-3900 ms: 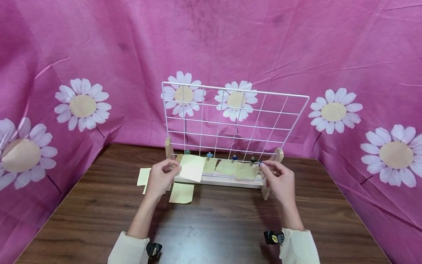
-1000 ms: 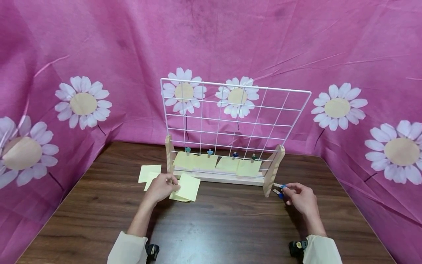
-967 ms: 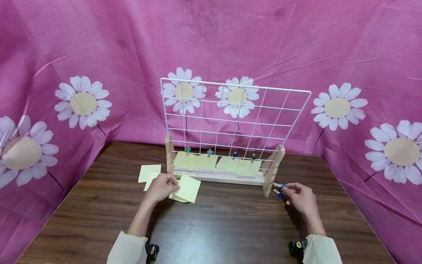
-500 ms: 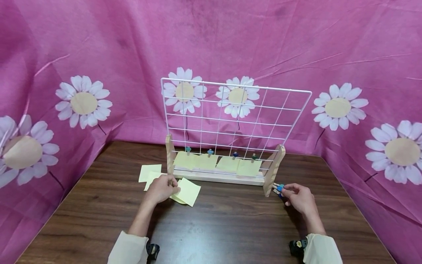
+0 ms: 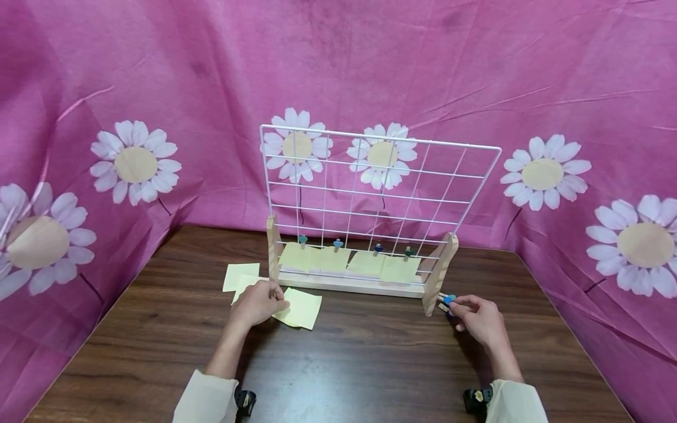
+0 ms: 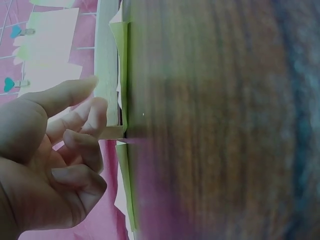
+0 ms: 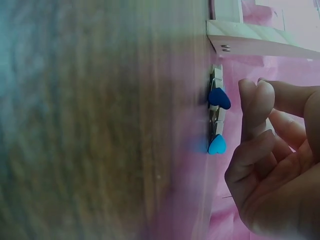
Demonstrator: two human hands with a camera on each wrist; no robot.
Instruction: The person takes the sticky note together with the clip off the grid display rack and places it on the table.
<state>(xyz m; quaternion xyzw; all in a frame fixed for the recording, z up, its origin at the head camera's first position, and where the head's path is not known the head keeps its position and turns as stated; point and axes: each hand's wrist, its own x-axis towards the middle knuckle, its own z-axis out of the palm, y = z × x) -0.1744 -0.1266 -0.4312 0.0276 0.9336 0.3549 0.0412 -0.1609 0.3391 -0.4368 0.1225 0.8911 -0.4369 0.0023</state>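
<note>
My left hand [image 5: 259, 302] hovers at the left edge of a yellow paper note [image 5: 304, 308], lying over another one on the table. In the left wrist view its thumb and loosely bent fingers stand apart with nothing between them. By the right foot of the stand, my right hand [image 5: 480, 320] has its fingertips close to small wooden clips. One has a light-blue heart [image 7: 217, 144], the other a dark-blue heart [image 7: 219, 99]. The right wrist view shows both lying on the table, apart from the loosely curled fingers.
A white wire grid [image 5: 499, 148] leans back in a wooden stand [image 5: 349, 285]. Several notes [image 5: 399, 269] hang along its low wire under heart clips [image 5: 338, 242]. More loose notes [image 5: 238, 275] lie left of the stand. A pink flowered cloth [image 5: 338, 70] surrounds the dark wooden table [image 5: 338, 364].
Both hands have come down from the grid's low wires to the table. The left has let go of its note, which turned and settled on another; the right has let go of a clip.
</note>
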